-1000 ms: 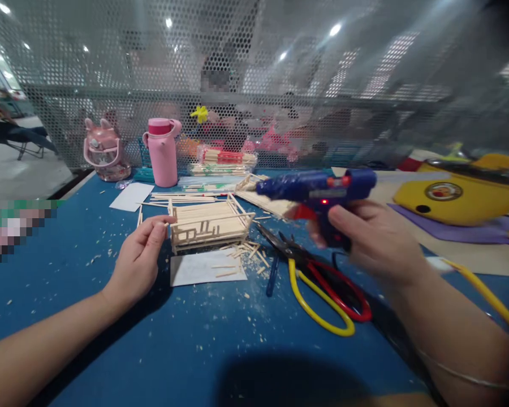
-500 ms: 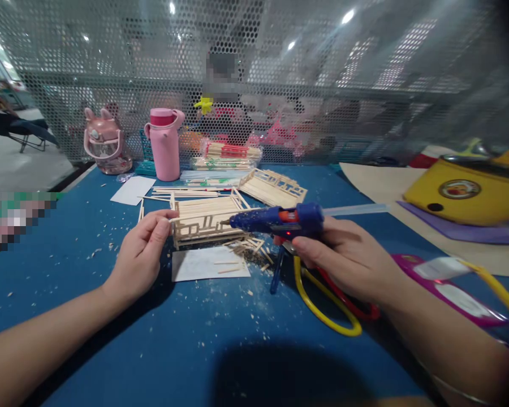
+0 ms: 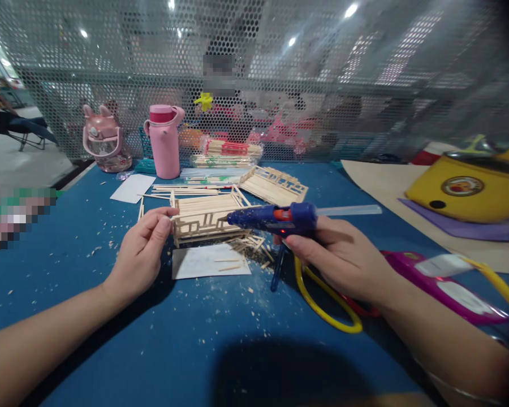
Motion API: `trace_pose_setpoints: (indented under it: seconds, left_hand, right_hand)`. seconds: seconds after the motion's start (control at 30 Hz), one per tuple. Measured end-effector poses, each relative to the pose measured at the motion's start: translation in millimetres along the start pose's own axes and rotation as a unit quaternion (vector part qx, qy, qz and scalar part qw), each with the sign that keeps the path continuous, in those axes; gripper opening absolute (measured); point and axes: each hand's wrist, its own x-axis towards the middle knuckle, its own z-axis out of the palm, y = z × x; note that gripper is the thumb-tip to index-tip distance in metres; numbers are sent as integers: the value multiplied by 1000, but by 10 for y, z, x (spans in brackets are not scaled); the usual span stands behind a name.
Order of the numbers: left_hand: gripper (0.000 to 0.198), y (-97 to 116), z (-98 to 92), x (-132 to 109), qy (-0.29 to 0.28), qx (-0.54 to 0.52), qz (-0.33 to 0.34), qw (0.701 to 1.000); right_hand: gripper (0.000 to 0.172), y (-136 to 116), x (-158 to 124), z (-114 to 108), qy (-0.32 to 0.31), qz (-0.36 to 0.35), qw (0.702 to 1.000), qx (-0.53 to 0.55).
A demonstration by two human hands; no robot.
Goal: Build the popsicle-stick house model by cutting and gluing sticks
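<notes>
My left hand (image 3: pixel 146 249) is closed, thumb and fingers pinching the left end of a small frame built of thin wooden sticks (image 3: pixel 203 217). Short pieces make a lattice pattern along its front side. My right hand (image 3: pixel 343 251) grips a blue hot glue gun (image 3: pixel 263 219), its red light lit and a clear glue stick (image 3: pixel 350 210) poking out of the back. The gun's nozzle points left, at the lattice; whether it touches cannot be made out. Under the frame's front edge lies a white paper (image 3: pixel 199 264) with a few stick bits on it.
Scissors with yellow and red handles (image 3: pixel 326 299) lie under my right hand. Cut stick scraps (image 3: pixel 254 246) are beside the paper. Behind stand a second stick panel (image 3: pixel 275 186), a pink bottle (image 3: pixel 164 144) and a clear-and-pink bottle (image 3: pixel 104 141). A yellow pouch (image 3: pixel 453 186) sits at right.
The glue gun and my right hand have shifted slightly left along the lattice. My left hand keeps its hold on the stick frame.
</notes>
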Motion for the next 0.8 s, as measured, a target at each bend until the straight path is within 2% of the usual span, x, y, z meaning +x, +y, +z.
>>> trace_pose_setpoints:
  seconds: [0.8]
  left_hand:
    - [26, 22, -5, -10, -4, 14, 1, 1000]
  right_hand:
    - [19, 14, -36, -34, 12, 27, 999, 22]
